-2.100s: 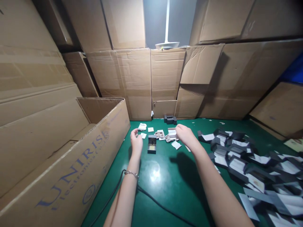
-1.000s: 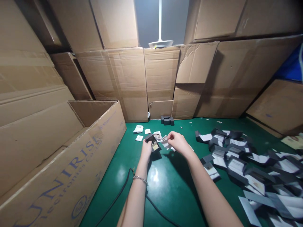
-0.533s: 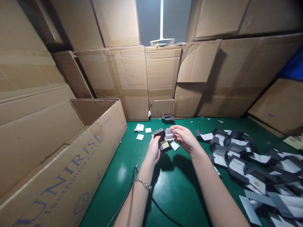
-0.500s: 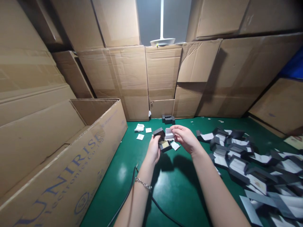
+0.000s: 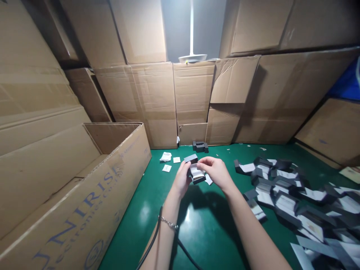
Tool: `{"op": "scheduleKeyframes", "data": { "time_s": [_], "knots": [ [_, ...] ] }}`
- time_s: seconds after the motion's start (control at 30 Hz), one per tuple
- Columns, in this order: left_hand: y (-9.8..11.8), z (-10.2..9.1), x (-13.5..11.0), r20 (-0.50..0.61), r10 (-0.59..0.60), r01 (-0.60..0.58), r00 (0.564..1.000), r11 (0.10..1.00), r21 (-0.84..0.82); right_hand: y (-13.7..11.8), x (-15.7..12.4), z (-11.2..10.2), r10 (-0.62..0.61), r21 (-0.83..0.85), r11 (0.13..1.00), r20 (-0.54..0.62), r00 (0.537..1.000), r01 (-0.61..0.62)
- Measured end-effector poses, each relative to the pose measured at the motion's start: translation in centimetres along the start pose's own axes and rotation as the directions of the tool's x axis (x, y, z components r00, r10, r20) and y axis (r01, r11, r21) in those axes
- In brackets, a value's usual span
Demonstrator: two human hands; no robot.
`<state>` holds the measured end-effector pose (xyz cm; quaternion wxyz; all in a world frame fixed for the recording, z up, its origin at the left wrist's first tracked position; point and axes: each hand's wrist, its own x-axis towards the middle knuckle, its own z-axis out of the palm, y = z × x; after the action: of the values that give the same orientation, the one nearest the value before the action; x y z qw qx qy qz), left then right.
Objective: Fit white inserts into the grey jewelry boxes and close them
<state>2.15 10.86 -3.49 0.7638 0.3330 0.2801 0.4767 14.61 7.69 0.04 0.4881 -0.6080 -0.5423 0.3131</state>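
Note:
My left hand [image 5: 182, 177] grips the left side of a small black hinged box [image 5: 199, 180], held with its lid up above the green table. The fingers of my right hand [image 5: 212, 168] are closed on a white insert [image 5: 196, 171], which sits at the mouth of the box. How deep the insert goes is hard to see, as fingers cover part of it. A white slip [image 5: 208, 179] lies on the table just behind the box. A chain bracelet [image 5: 169, 224] with a black cord [image 5: 152, 243] is around my left wrist.
Many open black boxes with white linings [image 5: 287, 202] spread over the right of the green table [image 5: 135, 225]. A large cardboard carton [image 5: 112, 187] stands at left. White packets [image 5: 165, 156] and black pieces [image 5: 200, 146] lie at the back, before stacked cartons [image 5: 152, 97].
My right hand has moved left and slightly down, bringing the white insert from beside the box to its mouth. The view has tilted up a little.

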Motion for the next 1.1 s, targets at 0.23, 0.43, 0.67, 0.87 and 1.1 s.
{"op": "scheduleKeyframes", "data": {
  "time_s": [0.23,0.43,0.67,0.87,1.1],
  "knots": [
    [0.1,0.1,-0.3,0.004,-0.026,0.026,1.0,1.0,-0.015,-0.2,0.2,0.4,0.04,-0.197,0.979,-0.075,0.996,-0.054],
    [-0.5,-0.4,-0.1,0.042,0.026,-0.027,0.999,0.999,0.034,0.6,0.5,1.2,0.075,-0.152,0.984,-0.1,0.992,-0.09],
    [-0.4,0.0,-0.2,0.023,0.086,-0.087,0.996,0.991,0.103,1.1,0.8,1.5,0.114,0.019,0.993,-0.139,0.984,-0.113],
    [-0.3,0.2,-0.1,-0.021,0.097,-0.094,0.995,0.99,0.109,1.0,0.5,2.3,0.046,-0.034,0.998,-0.234,0.971,-0.055],
    [-1.0,0.1,0.4,-0.064,0.097,-0.089,0.993,0.99,0.111,1.2,0.4,3.1,0.02,-0.075,0.996,-0.269,0.963,-0.042]
  ]
}}
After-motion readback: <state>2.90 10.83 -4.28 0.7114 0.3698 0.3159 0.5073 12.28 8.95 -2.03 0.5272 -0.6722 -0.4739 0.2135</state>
